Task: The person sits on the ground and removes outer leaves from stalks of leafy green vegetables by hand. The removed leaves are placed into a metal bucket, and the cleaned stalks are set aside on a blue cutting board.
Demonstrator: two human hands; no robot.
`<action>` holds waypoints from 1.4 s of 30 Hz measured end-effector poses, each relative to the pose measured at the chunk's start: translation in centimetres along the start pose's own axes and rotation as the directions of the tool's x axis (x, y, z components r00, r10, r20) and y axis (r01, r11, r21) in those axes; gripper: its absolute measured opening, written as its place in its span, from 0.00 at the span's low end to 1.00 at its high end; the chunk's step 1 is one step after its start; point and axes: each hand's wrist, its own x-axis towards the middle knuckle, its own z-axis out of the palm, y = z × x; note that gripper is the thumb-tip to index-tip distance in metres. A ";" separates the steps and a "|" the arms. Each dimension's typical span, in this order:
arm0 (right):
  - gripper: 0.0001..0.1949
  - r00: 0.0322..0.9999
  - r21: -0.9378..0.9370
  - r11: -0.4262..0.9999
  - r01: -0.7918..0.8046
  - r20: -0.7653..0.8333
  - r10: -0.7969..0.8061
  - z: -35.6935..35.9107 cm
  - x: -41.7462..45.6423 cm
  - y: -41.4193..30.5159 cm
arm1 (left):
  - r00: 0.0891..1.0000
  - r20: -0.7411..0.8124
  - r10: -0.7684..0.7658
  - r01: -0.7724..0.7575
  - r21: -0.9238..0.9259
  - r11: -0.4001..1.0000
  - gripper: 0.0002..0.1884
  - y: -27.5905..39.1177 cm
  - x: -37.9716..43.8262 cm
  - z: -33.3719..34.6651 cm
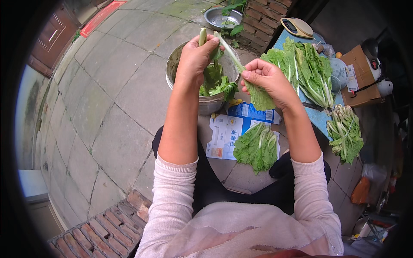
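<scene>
My left hand (198,56) grips the pale stem of a leafy green (203,37) above a bucket (211,104); its leaf hangs toward the bucket. My right hand (264,80) holds another leaf (259,96) by its stem between thumb and fingers, with the stem's upper end slanting toward my left hand. Loose green leaves (226,87) lie in the bucket, some over its rim. Between my legs, a pile of trimmed-looking leaves (256,148) rests on a flattened printed carton (221,142) on the ground.
At right, a blue table (317,117) bears a large heap of leafy greens (300,71), a kitchen scale (297,27) and a cardboard box (361,77). A tied bundle of greens (345,132) is at its near corner. Beyond the bucket sits a metal basin (222,17) beside a brick pillar (264,24).
</scene>
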 end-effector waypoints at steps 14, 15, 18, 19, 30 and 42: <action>0.04 0.732 -0.300 0.789 0.536 -0.300 -0.611 0.5 -1.5 -6.2 | 0.941 -0.006 0.337 -0.253 0.650 0.717 0.08 0.6 -0.8 1.7; 0.04 0.692 -0.364 0.754 0.546 -0.311 -0.652 0.5 -1.4 -6.0 | 0.915 -0.020 0.403 -0.276 0.697 0.662 0.08 0.6 -0.8 1.6; 0.03 0.479 -0.323 0.630 0.707 -0.437 -0.762 0.2 -1.5 -6.5 | 0.822 -0.084 0.563 -0.220 0.866 0.449 0.09 0.0 0.0 -0.5; 0.03 0.401 -0.310 0.585 0.750 -0.490 -0.774 0.2 -1.7 -6.9 | 0.906 -0.137 0.400 -0.206 0.684 0.700 0.08 0.6 0.1 -0.5; 0.16 0.705 -0.737 0.663 0.131 -0.401 -0.585 -3.9 -1.4 2.4 | 0.995 0.071 0.067 -0.074 0.091 0.993 0.12 0.7 -1.2 2.5; 0.20 0.816 -0.965 0.092 -0.246 -0.258 -0.518 -9.8 -7.1 7.7 | 0.985 0.152 -0.078 0.061 0.113 0.992 0.16 -1.3 -0.9 4.7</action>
